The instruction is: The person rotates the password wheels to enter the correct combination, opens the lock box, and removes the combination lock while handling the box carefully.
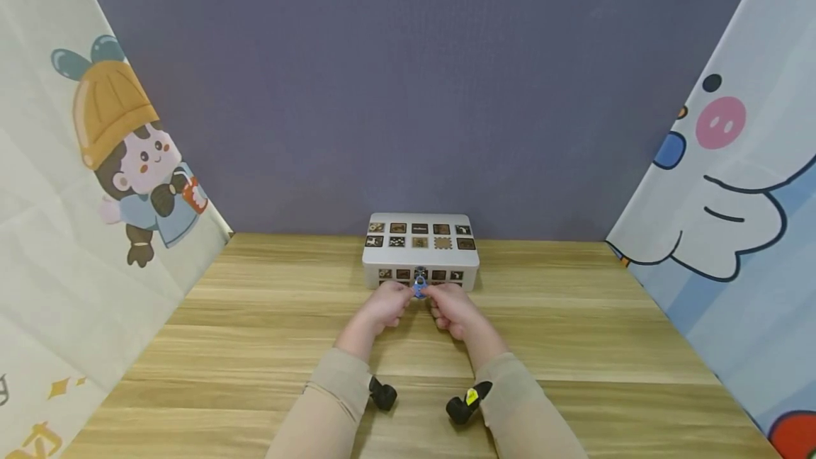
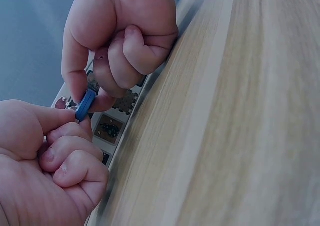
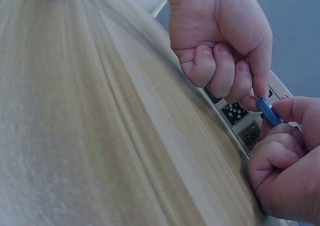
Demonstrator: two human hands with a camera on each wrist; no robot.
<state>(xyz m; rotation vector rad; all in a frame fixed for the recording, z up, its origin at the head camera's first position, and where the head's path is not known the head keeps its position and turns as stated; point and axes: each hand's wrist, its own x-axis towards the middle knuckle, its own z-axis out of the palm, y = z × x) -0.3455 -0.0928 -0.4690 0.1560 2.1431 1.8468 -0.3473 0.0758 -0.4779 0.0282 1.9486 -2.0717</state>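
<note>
A small blue padlock [image 1: 419, 287] hangs at the front clasp of a white box [image 1: 421, 258] printed with rows of small dark pictures. My left hand [image 1: 387, 303] pinches the padlock's left side between thumb and index finger, the other fingers curled into the palm. From the right, my right hand [image 1: 452, 309] pinches the opposite side in the same way. In the left wrist view the padlock [image 2: 86, 104] shows edge-on between both sets of fingertips. The right wrist view shows the padlock [image 3: 269, 111] close to the box front. Fingers cover part of its body.
The box stands at the back of a wood-grain table [image 1: 287, 303], near a dark grey-blue wall panel [image 1: 414, 91]. Printed cloths with cartoon figures hang on the left [image 1: 51, 232] and right [image 1: 765, 232]. Black wrist cameras [image 1: 383, 395] sit at both sleeves.
</note>
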